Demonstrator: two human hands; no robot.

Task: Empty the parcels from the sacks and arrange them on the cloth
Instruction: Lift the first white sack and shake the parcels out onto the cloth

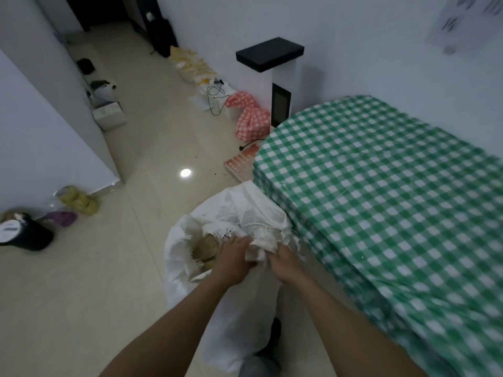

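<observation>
A white woven sack [231,210] stands on the floor against the table's near left corner. Its mouth is partly open, and a brownish parcel [208,247] shows inside. My left hand [235,261] grips the bunched rim of the sack. My right hand [284,263] grips the same bunch of fabric just to the right. The green-and-white checked cloth [381,191] covers the table on the right; no parcels lie on the part I can see.
A red checked bag [250,118] and pale packages [196,69] lie along the far wall beside a white stand with a black top [269,54]. A flat orange box [242,161] sits by the table. Tape rolls [79,200] and a black tub [24,232] are at left.
</observation>
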